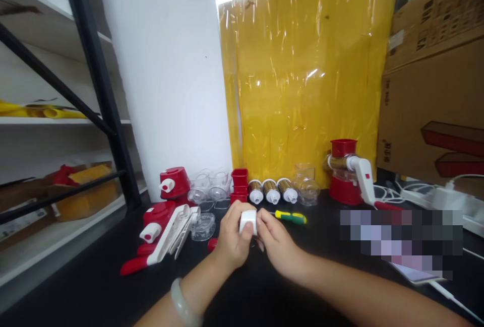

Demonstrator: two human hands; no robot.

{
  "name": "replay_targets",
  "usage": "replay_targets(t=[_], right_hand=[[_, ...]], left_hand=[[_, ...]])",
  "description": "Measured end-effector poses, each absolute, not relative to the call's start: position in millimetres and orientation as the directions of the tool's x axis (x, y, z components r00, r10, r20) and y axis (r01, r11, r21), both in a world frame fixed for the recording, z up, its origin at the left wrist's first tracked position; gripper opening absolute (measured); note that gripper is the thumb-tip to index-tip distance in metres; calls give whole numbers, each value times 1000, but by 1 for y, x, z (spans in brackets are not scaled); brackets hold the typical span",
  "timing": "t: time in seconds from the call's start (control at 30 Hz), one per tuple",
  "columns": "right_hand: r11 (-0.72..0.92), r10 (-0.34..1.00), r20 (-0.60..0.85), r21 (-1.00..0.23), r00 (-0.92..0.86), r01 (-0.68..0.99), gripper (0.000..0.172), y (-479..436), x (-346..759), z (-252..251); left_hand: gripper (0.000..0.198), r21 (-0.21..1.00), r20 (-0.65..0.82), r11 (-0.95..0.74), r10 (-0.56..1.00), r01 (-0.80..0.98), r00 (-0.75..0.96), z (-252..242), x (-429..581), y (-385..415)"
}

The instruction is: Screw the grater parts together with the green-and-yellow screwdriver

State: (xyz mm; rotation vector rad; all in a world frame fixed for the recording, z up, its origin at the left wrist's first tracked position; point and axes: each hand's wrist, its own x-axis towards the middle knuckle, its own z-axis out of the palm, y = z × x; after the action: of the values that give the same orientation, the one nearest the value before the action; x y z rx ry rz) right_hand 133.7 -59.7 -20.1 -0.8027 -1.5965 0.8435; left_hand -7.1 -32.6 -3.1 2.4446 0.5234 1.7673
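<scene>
A small white plastic part (248, 220) sits between both my hands over the black table (94, 286). My left hand (231, 239) is wrapped around it, thumb on its front face. My right hand (275, 244) is closed beside it, fingertips pinching at its right edge. A pale bangle is on my left wrist. Just behind my hands lie a yellow-green screwdriver (290, 216) and a row of three metal drum blades (271, 191).
Red grater bodies (174, 184), white crank handles (174, 231), clear cups (209, 188) and red square pieces (239, 182) lie at the left and back. An assembled red grater (347, 178) stands at the right. Cardboard boxes (434, 90), cables and a shelf (56, 120) border the table.
</scene>
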Motion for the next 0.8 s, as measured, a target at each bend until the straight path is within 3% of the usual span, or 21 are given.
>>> replay_targets(t=[0.33,0.8], right_hand=[[559,828,552,-824,-97,89,44,-64,135,-18],[541,840,534,-837,-95,81,48,-66,136,-17]], left_hand=[[31,190,928,-947,260,259,267,2,-5,-35],[34,227,922,-937,295,266,251,2,-8,-31]])
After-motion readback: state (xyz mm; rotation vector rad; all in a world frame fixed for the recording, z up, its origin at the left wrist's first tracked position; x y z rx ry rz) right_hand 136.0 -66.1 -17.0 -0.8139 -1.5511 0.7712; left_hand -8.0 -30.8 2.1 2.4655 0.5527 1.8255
